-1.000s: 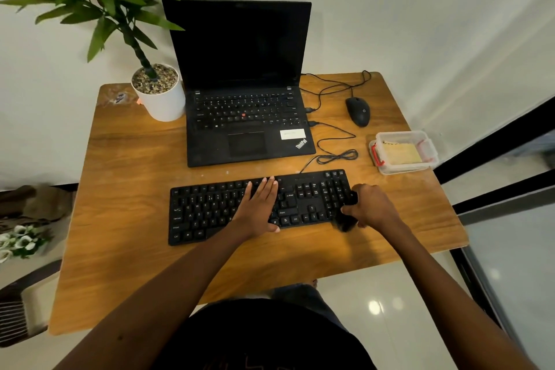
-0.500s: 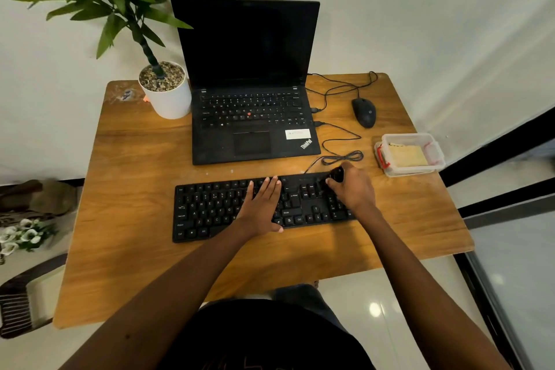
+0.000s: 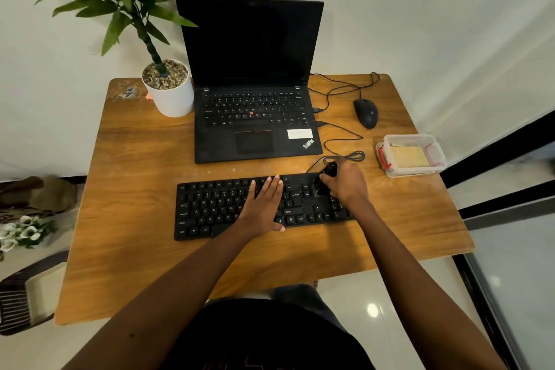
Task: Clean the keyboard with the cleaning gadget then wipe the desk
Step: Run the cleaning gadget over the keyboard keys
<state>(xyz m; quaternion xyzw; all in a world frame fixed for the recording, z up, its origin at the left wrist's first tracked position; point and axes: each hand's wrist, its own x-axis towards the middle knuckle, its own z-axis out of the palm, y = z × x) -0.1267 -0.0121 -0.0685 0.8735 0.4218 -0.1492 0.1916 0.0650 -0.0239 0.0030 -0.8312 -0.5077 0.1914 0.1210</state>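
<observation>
black keyboard (image 3: 261,207), black laptop (image 3: 252,99), brown wood-grain desk (image 3: 135,189), white pot (image 3: 172,99), clear box w/ red clips (image 3: 411,155)

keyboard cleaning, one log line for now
keyboard: being cleaned | left hand: flat on middle keys | right hand: grips cleaning gadget at far-right keys

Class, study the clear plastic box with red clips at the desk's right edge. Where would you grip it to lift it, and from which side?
Grip the clear box across its two long walls, coming from above on the near side: it lies flat, its short ends carry the red clips, and the cable coil lies to its left.
</observation>
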